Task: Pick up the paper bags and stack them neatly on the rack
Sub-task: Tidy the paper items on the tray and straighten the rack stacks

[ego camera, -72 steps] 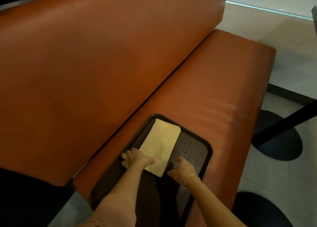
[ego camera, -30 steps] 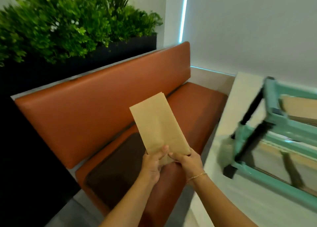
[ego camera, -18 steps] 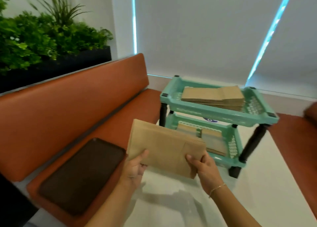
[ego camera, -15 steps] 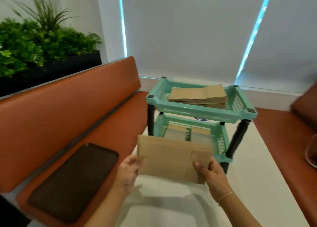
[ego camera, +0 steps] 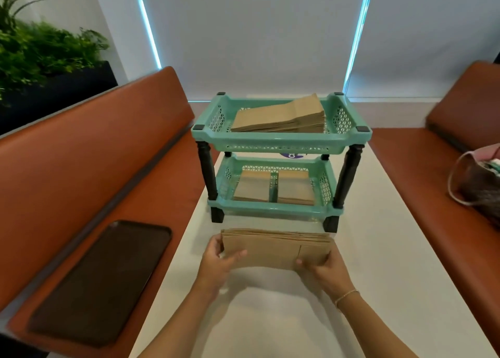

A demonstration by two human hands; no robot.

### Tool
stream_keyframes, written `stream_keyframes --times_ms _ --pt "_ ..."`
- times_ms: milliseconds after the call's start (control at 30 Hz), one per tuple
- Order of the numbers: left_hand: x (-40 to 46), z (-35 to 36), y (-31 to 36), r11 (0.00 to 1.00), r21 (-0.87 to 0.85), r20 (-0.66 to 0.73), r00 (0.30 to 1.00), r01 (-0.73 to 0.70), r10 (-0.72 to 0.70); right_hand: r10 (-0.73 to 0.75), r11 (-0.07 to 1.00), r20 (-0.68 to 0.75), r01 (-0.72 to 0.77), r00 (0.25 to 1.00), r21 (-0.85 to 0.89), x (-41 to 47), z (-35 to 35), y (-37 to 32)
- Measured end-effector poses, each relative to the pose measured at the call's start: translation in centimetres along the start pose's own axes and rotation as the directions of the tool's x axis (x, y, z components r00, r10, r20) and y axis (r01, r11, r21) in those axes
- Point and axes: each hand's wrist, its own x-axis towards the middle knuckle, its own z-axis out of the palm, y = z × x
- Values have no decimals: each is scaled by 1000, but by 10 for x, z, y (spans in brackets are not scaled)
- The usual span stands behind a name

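Brown kraft paper bags (ego camera: 273, 250), a flat bundle with stacked edges showing along its top, sit at 6 o'clock in the head view, held above the white table (ego camera: 392, 249) just in front of the rack (ego camera: 278, 141). The left hand (ego camera: 216, 263) grips the bundle's left end, thumb curled over the front face; the right hand (ego camera: 327, 269) pinches the right end the same way, a thin bracelet at its wrist. At 12 o'clock the mint plastic rack has lattice walls and dark turned legs; its upper tier holds a bag stack (ego camera: 284, 116), the lower two piles (ego camera: 273, 187). A purple label behind is unreadable. At 8 o'clock a dark textured tray (ego camera: 102, 276) lies on the orange bench (ego camera: 81, 154).
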Motion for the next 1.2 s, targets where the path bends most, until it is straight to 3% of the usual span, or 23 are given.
stream_keyframes --times_ms 200,400,533,633,767,833,933,1000,1033,1067,1133,1200 --pt "4 8 -3 998 62 8 1000 -19 18 53 999 -66 -54 996 -6 2 8 -4" --pt "7 3 15 994 82 39 997 -68 65 -29 999 -72 26 997 -38 3 1 -14" --pt "8 -1 9 976 217 88 996 -26 7 -129 957 -86 101 988 -271 4 -8 -18" --pt "6 -1 7 937 348 81 996 -7 -23 -191 818 106 218 976 -532 3 -16 -43" --pt "3 0 33 870 482 106 993 -98 53 -48 370 353 345 934 -863 7 -19 -71" --pt "0 4 53 878 456 154 985 -146 84 -30 295 365 357 931 -886 7 -13 -74" --pt "-5 13 81 927 277 92 967 -252 236 -34 513 264 244 964 -823 7 -7 -67" --pt "-3 17 86 973 6 38 972 -231 231 0 744 146 98 989 -661 5 -4 -55" --pt "-3 19 83 980 -90 82 979 -179 187 29 855 94 24 995 -519 3 -3 -49" --pt "-1 22 73 989 -90 149 980 -118 131 52 932 59 -28 997 -361 -1 0 -44" --pt "-2 33 49 996 86 280 960 -18 -7 95 987 42 -88 995 -131 -8 7 -36" --pt "-6 45 28 977 215 294 954 -12 -53 117 992 33 -115 993 -53 -11 15 -29"
